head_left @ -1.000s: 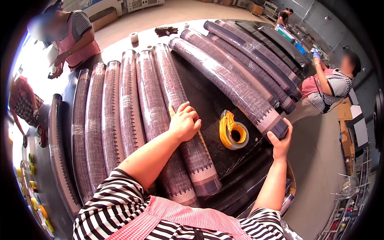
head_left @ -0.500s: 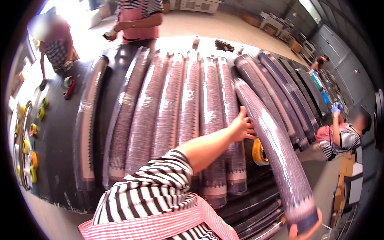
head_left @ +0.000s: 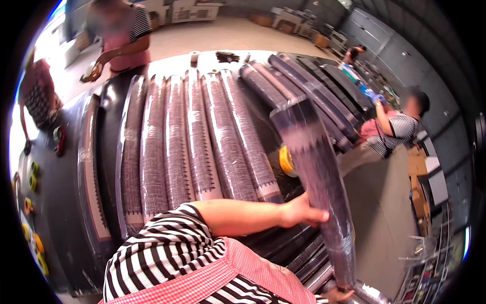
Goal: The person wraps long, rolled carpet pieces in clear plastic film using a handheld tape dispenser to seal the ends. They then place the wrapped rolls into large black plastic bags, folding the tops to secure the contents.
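A plastic-wrapped rolled rug (head_left: 324, 182), grey-purple with a dark banded end, is held at a tilt in front of me, beyond the right side of the row on the table. My left hand (head_left: 305, 210) grips its middle, thumb across the front and the other fingers hidden behind it. At the lower end my right hand (head_left: 336, 295) is closed around the roll, only partly in view. A yellow tape roll (head_left: 288, 161) lies just left of the held roll. Several similar wrapped rugs (head_left: 202, 147) lie side by side on the black table (head_left: 55, 202).
More rolls (head_left: 314, 96) lie farther right on the table, and others (head_left: 309, 261) sit low, below its near edge. Tape rolls (head_left: 35, 243) line the left edge. Co-workers stand across the table (head_left: 124, 50), at far left (head_left: 38, 91) and at right (head_left: 390, 126). Cardboard boxes (head_left: 417, 172) stand at right.
The held rug has come off its place along the row toward me, and a banded end now points up and away. My left hand has gone from touching its side to gripping its middle.
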`<move>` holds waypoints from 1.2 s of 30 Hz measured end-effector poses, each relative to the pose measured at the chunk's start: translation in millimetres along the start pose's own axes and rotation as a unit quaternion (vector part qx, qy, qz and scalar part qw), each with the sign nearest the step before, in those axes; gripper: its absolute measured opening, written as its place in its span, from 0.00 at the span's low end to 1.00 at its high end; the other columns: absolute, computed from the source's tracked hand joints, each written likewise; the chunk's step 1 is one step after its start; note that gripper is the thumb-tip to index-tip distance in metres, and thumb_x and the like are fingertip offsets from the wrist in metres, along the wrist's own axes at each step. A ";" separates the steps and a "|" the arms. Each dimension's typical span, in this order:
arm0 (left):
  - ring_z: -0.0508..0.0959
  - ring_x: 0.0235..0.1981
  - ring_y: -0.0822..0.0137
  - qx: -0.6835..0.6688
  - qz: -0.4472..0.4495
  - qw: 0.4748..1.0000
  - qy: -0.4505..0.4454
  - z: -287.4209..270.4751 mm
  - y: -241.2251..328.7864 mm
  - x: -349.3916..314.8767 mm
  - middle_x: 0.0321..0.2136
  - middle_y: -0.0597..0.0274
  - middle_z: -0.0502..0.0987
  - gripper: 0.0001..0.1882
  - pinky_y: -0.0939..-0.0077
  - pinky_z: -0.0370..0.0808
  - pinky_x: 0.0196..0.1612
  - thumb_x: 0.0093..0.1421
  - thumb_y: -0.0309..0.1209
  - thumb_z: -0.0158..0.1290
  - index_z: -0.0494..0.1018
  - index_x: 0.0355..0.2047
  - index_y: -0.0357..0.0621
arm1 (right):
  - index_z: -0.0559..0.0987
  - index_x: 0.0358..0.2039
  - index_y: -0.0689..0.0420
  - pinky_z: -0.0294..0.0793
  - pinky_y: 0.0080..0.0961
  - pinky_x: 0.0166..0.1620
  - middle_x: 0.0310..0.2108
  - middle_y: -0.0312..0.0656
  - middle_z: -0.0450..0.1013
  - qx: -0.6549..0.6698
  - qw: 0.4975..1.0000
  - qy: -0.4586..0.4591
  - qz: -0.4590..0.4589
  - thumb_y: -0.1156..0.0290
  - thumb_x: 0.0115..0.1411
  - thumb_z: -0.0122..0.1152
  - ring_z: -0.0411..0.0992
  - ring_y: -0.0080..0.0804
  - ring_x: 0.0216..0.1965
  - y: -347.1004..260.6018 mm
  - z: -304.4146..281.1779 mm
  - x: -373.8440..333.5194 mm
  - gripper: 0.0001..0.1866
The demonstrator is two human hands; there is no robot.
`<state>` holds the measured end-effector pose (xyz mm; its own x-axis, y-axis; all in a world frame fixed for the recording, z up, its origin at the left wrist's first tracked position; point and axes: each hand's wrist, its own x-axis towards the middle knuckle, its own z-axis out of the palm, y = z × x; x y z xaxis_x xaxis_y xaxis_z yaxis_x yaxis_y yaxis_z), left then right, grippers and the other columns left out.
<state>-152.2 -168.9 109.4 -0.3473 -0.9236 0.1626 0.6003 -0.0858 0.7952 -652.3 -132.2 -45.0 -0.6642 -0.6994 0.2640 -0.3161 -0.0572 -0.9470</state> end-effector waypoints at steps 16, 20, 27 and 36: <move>0.82 0.42 0.65 0.266 0.162 0.944 -0.110 69.5 -84.8 -33.0 0.36 0.61 0.85 0.12 0.71 0.74 0.51 0.54 0.36 0.67 0.84 0.35 0.43 | 0.75 0.55 0.57 0.67 0.47 0.60 0.52 0.45 0.75 0.330 0.885 -0.014 0.329 0.47 0.63 0.51 0.72 0.46 0.54 142.1 -61.4 -15.5 0.29; 0.82 0.41 0.64 0.256 0.140 0.951 -0.104 59.3 -88.8 -28.6 0.35 0.60 0.85 0.12 0.71 0.74 0.49 0.54 0.37 0.67 0.84 0.34 0.42 | 0.76 0.53 0.58 0.69 0.47 0.59 0.51 0.45 0.76 0.316 0.890 -0.010 0.330 0.48 0.63 0.51 0.73 0.46 0.53 132.4 -54.1 -13.3 0.28; 0.82 0.40 0.63 0.217 0.196 0.954 -0.066 54.3 -76.9 -26.2 0.33 0.58 0.84 0.12 0.71 0.75 0.47 0.53 0.36 0.67 0.84 0.32 0.40 | 0.77 0.51 0.59 0.72 0.48 0.56 0.49 0.46 0.77 0.311 0.894 -0.007 0.322 0.50 0.63 0.51 0.75 0.46 0.51 121.2 -45.4 -7.3 0.27; 0.81 0.41 0.65 0.142 0.127 0.981 -0.039 12.8 -32.9 -8.0 0.39 0.59 0.82 0.18 0.67 0.78 0.46 0.52 0.28 0.67 0.78 0.43 0.37 | 0.79 0.48 0.61 0.75 0.48 0.53 0.46 0.47 0.79 0.455 0.867 0.016 0.201 0.52 0.63 0.51 0.77 0.46 0.48 69.0 -69.9 18.0 0.26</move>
<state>-178.4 -153.9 89.5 -0.2734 -0.8689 0.4126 0.4533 0.2620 0.8520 -733.5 -99.0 -92.9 -0.6202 -0.7737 -0.1289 0.6012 -0.3633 -0.7117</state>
